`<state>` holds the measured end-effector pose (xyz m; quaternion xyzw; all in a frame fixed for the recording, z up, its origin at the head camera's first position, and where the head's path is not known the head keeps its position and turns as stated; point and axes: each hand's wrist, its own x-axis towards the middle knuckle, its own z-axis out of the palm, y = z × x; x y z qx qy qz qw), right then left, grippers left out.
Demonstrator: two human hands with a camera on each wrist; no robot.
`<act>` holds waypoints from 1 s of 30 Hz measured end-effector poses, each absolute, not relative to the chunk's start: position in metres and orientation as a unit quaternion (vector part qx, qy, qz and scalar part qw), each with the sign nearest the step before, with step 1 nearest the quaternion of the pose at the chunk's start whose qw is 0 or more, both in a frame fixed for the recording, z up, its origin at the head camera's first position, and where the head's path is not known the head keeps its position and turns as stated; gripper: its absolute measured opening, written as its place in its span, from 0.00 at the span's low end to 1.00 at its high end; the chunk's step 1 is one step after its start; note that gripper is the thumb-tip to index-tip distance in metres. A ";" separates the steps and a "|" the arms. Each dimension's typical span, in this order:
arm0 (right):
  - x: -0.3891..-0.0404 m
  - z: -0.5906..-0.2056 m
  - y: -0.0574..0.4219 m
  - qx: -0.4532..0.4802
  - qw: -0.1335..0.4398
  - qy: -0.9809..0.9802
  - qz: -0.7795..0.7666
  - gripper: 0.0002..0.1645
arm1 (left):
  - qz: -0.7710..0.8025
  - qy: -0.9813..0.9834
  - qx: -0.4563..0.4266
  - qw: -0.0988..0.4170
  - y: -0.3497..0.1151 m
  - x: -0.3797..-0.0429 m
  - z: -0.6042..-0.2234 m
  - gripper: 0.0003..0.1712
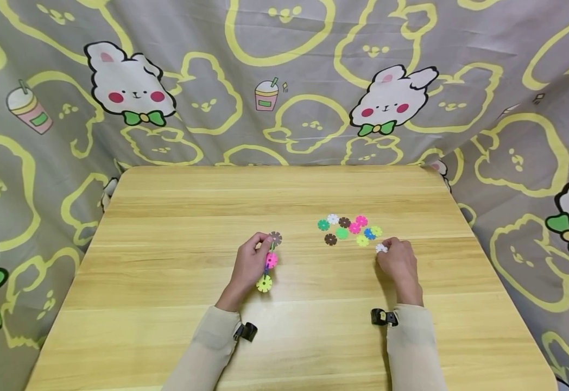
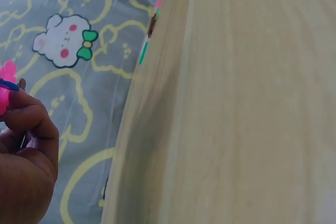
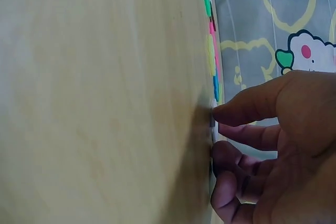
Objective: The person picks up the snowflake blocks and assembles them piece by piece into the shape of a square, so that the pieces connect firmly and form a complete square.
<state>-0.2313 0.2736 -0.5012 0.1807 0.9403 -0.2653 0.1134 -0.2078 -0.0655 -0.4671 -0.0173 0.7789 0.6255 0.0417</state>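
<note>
My left hand [image 1: 251, 265] pinches a linked chain of notched plastic snowflake discs above the table. A brown disc [image 1: 276, 238] tops the chain, a pink disc [image 1: 272, 260] sits in the middle and a yellow disc [image 1: 264, 283] hangs lowest. Green and blue discs between them show edge-on. In the left wrist view, the pink disc [image 2: 7, 85] and the blue disc [image 2: 8, 85] show beside the fingertips. My right hand [image 1: 399, 262] is down at the tabletop, thumb and forefinger on a white snowflake disc [image 1: 381, 248]; its other fingers are curled.
Loose snowflake discs lie in a group left of my right hand, among them a green disc [image 1: 323, 225], a brown disc [image 1: 330, 239], a pink disc [image 1: 361, 221] and a blue disc [image 1: 370, 234]. The wooden table [image 1: 177, 217] meets a patterned curtain [image 1: 206, 81] at its back and sides.
</note>
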 end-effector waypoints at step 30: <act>-0.234 -0.492 0.180 -0.050 0.007 0.887 -0.459 0.13 | 0.622 0.783 -0.013 0.002 -0.068 -0.220 -0.509 0.11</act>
